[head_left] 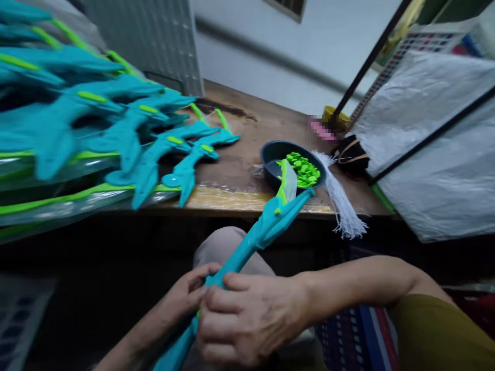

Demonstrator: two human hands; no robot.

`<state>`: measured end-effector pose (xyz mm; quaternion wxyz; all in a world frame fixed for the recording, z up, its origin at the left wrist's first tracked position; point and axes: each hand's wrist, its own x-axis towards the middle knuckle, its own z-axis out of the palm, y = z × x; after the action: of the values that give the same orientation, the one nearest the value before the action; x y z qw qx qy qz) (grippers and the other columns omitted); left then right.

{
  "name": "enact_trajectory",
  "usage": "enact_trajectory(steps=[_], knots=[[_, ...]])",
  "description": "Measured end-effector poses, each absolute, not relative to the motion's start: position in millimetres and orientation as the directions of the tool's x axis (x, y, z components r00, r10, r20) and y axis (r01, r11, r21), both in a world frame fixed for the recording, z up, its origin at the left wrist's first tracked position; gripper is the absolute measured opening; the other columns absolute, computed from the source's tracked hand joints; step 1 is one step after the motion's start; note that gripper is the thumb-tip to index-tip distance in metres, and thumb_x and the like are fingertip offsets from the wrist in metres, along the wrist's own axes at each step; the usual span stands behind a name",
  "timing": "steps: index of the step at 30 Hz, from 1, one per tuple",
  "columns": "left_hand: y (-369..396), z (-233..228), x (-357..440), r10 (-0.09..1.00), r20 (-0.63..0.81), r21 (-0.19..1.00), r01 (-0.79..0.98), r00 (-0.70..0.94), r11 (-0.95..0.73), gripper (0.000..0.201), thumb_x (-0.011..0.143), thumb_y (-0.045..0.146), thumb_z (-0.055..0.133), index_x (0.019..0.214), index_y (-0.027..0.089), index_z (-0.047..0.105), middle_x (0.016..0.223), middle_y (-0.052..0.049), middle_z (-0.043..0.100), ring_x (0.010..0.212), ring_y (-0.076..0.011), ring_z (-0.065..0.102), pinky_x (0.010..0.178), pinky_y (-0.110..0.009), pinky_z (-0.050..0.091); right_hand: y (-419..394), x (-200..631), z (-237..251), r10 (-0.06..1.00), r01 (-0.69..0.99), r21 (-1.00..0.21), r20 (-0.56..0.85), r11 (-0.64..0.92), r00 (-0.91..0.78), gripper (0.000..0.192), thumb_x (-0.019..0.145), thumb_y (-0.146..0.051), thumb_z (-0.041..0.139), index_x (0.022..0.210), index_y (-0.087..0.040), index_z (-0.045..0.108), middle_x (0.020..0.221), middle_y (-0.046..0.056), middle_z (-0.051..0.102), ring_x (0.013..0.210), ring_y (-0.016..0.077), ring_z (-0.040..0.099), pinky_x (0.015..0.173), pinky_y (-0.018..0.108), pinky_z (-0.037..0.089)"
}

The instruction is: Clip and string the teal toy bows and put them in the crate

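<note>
Both hands clench one teal toy bow (247, 242) at lower centre: right hand (247, 319) wrapped around its shaft, left hand (189, 296) pinching beside it. Its tip hangs over the dark bowl (270, 154) of green pieces (303, 170) on the bench (240, 196). A careless swing could probably tip that bowl.

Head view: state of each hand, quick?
Left hand: closed on the teal toy bow.
Right hand: closed around the same bow, beside the left.
</note>
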<state>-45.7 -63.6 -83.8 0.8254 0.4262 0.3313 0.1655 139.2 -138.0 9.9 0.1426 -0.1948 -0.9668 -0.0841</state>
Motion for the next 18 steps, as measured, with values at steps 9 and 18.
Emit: enact_trajectory(steps=[9,18], knots=[[-75.8,-120.8,-55.7,0.630,-0.410,0.900,0.403,0.659,0.165,0.058,0.065,0.067,0.082,0.105,0.026,0.074,0.078,-0.002,0.074,0.073,-0.0272,0.066,0.068,-0.031,0.052,-182.3,288.6,6.6,0.908,0.977,-0.200,0.392,-0.073,0.148,0.022,0.105,-0.037,0.057,0.100,-0.020,0.070,0.096,0.006,0.075,0.091,0.0175,0.070,0.084,0.029,0.057],[-90.9,-121.4,-57.4,0.597,-0.457,0.881,0.429,0.660,0.201,0.044,0.069,0.062,0.084,0.093,0.025,0.078,0.073,-0.001,0.071,0.068,-0.0229,0.064,0.065,-0.028,0.051,-191.9,405.2,-59.4,0.602,0.621,-0.139,0.158,-0.771,0.783,0.018,0.092,-0.024,0.068,0.096,-0.007,0.069,0.082,0.026,0.072,0.088,0.0402,0.071,0.079,0.043,0.050]])
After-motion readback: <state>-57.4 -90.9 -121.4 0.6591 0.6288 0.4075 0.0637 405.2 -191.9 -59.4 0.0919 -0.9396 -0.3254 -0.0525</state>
